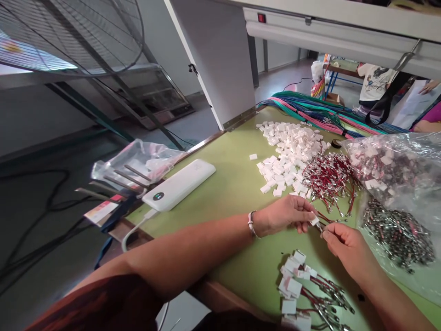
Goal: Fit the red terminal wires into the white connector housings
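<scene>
In the head view, a small, blocky white housing is pinched by the left hand above a smooth green tabletop; a thin metal-tipped lead is pinched beside it by the right hand. Loose white pieces and red wires are heaped beyond, flanked by a crinkled clear bag.

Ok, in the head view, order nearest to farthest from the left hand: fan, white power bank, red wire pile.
1. Red wire pile: just beyond the left hand, rightward.
2. White power bank: off to the left.
3. Fan: farthest, at upper left.
</scene>
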Motion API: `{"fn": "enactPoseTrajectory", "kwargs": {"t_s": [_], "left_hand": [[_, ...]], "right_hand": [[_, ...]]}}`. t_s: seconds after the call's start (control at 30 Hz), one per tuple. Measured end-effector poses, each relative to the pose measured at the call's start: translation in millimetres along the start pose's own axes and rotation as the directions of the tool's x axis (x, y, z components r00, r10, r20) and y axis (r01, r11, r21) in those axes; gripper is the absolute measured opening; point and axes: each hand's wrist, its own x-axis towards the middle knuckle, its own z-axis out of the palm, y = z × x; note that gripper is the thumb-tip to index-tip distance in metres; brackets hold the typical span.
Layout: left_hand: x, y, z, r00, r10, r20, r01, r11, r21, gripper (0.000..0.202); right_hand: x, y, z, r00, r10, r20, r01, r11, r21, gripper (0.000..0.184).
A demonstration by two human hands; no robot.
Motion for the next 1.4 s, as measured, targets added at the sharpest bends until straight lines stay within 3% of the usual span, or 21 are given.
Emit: {"fn": "enactPoseTrajectory", "kwargs": {"t_s": [0.13,0.27,0.4,0.47,0.8,0.93,1.07,1.13,1.2,1.27,1.3,1.33,1.4], "left_hand": [[1,3,-4.7,0.997,0.001,0.076,-0.014,0.985,0.169,0.034],[1,5,-5.9,0.995,-0.037,0.092,0.013,0.969,0.247,0.032],[-1,3,-1.5,0.995,-0.053,0.080,0.037,0.982,0.184,0.033],[-2,1,1.4,0.992,-0.071,0.106,0.059,0.992,0.112,0.037],[-4,-2,3.6,0.960,-0.114,0.254,0.081,0.987,0.137,0.031],[-8,-5,10.0,0.975,-0.106,0.196,0.053,0.964,0.261,0.017],[-13,-3,15.3,0.993,0.022,0.116,-0.073,0.890,0.450,0.013],[-15,3,12.6,0.988,-0.015,0.152,-0.057,0.888,0.457,0.016],[-15,14,5.4,0.964,-0.068,0.255,-0.065,0.874,0.482,0.020],[-15,25,-5.2,0.963,0.013,0.270,-0.183,0.767,0.615,0.023],[-14,29,-10.9,0.971,0.128,0.203,-0.237,0.653,0.720,0.024],[-12,32,-16.4,0.961,0.260,0.092,-0.218,0.512,0.831,0.023],[-7,33,-25.4,0.909,0.411,-0.066,-0.039,0.242,0.969,0.023]], "right_hand": [[-1,-1,-3,0.999,-0.039,0.003,0.039,0.996,-0.084,0.027],[-2,-3,-7,0.980,-0.194,-0.029,0.180,0.947,-0.266,0.025],[-1,1,-6,0.895,-0.442,-0.062,0.353,0.786,-0.508,0.022],[0,3,-3,0.867,-0.494,-0.056,0.387,0.741,-0.549,0.022],[-4,8,10,0.925,-0.377,-0.050,0.318,0.838,-0.443,0.025],[-4,10,12,0.967,-0.251,-0.037,0.226,0.919,-0.324,0.028],[-4,10,10,0.996,-0.081,0.020,0.083,0.994,-0.066,0.029],[-4,9,9,0.996,-0.082,0.029,0.083,0.996,-0.035,0.030],[-4,9,10,0.991,-0.125,0.054,0.130,0.985,-0.109,0.030],[-4,10,12,0.981,-0.158,0.109,0.180,0.955,-0.235,0.028],[-5,10,13,0.977,-0.162,0.140,0.198,0.935,-0.295,0.027],[-6,9,13,0.971,-0.168,0.171,0.219,0.911,-0.349,0.027],[-7,9,13,0.954,-0.200,0.222,0.280,0.858,-0.431,0.027]]}}
